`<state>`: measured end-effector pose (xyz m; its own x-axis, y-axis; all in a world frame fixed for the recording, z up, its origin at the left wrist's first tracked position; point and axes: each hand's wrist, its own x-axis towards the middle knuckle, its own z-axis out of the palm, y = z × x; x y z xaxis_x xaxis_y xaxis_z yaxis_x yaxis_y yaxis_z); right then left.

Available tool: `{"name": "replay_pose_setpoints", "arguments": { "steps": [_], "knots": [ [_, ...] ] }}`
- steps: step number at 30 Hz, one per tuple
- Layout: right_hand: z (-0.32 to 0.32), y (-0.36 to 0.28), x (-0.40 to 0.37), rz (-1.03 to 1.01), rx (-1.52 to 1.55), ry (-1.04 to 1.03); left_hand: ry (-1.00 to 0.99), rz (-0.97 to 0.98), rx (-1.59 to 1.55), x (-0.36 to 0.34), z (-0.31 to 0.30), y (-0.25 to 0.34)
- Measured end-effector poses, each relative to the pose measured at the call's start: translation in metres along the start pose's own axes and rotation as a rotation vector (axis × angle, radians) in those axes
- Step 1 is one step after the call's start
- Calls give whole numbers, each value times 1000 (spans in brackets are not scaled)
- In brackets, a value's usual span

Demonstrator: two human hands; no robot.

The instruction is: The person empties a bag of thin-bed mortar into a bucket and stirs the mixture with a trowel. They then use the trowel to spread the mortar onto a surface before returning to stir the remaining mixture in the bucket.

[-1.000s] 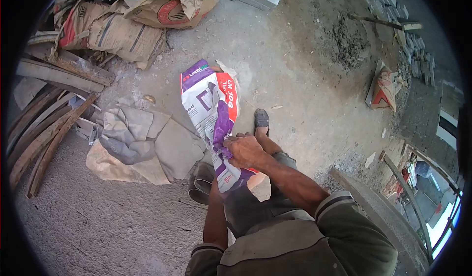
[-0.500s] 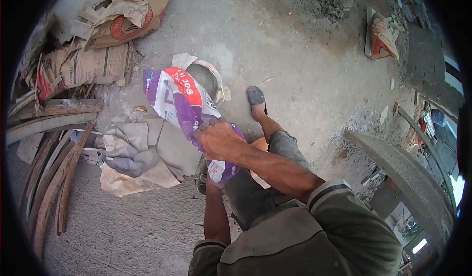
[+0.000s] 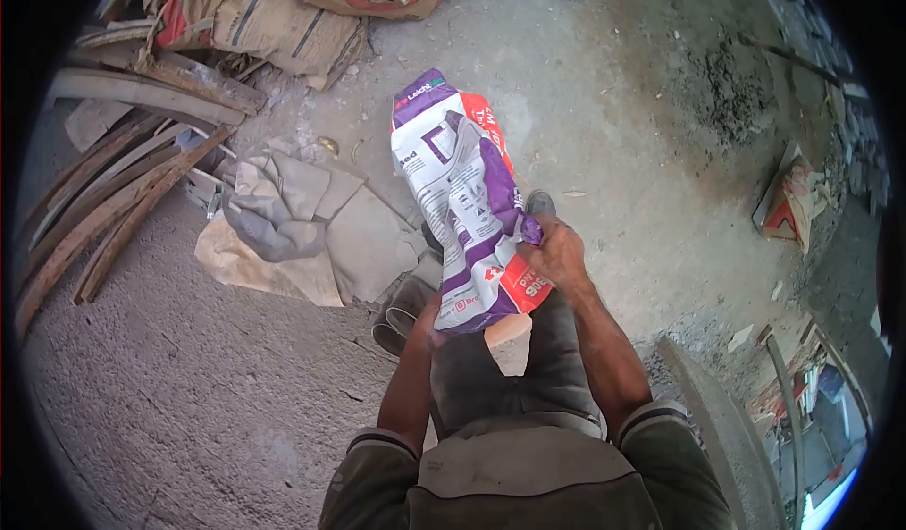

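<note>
Right hand (image 3: 559, 252) clenched on crinkled, purple-white-red printed bag (image 3: 462, 214), left hand's grip hidden beneath.

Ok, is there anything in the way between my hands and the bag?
Nothing visible by the right hand: it grips the bag directly, at a crumpled purple fold on its side. The left hand is at the bag's lower corner, mostly hidden by it, so I can't tell there.

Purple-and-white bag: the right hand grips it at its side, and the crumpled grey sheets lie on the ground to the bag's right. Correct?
Not quite: the head view shows the grey sheets to the left of the bag. The right hand does grip its side.
</note>
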<state>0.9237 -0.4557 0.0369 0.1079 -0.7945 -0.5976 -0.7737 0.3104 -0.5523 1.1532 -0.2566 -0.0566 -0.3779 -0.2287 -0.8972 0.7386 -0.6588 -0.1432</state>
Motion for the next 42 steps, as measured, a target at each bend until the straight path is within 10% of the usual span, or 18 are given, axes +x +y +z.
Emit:
{"name": "replay_pose_setpoints", "arguments": {
  "steps": [5, 11, 19, 24, 30, 34, 38, 39, 42],
  "knots": [
    [-14, 43, 12, 122, 551, 14, -24, 176, -102, 1, 20, -18],
    [-36, 66, 13, 131, 577, 69, -9, 124, -19, 1, 67, -25],
    [-74, 57, 16, 98, 496, 73, 337, 587, 218, 7, 125, -40],
    [-73, 33, 23, 81, 422, 37, 356, 460, 253, -21, 118, -28],
    [-42, 2, 20, -19, 383, -78, 668, 872, 265, 48, 93, -66],
    [-27, -19, 26, -31, 390, -101, 305, 470, -10, -11, 74, -8],
    [-31, -29, 35, -29, 395, 3, 120, 463, -136, 46, 58, -22],
    [-35, -26, 40, -23, 392, 35, 41, 775, 30, 74, 54, -41],
    [-48, -17, 46, -14, 345, 55, 95, 521, 22, 1, 67, -12]
  ]
}}
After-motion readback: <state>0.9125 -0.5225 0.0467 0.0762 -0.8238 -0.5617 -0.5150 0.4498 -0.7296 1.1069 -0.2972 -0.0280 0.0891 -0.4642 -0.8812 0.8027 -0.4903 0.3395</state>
